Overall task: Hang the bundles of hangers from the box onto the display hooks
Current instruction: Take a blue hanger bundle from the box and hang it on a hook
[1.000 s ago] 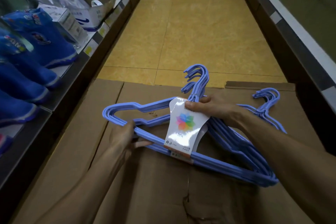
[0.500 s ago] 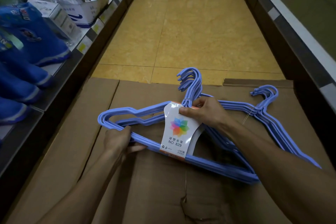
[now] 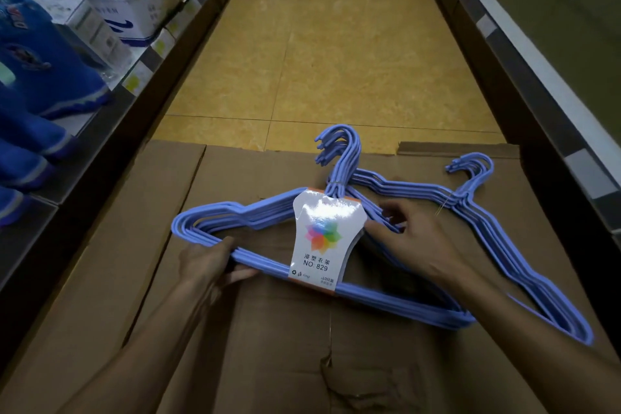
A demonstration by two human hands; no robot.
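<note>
Shop aisle, stocked shelves with price tags, labelled hanger bundle

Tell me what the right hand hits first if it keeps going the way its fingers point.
The right hand points left; its fingers would probably first meet the labelled hanger bundle's wires beside the paper label, though depth is unclear.

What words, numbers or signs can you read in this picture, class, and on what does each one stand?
"NO. 829": on the white card label of the front bundle of blue hangers.
Chinese characters just above it: four, roughly "浸塑衣架", not sharp.
Small print along that label's bottom edge: too small to read.
Blue swoosh mark, no words: on the white carton on the shelf.
Yellow shelf tags: blurred.
</note>
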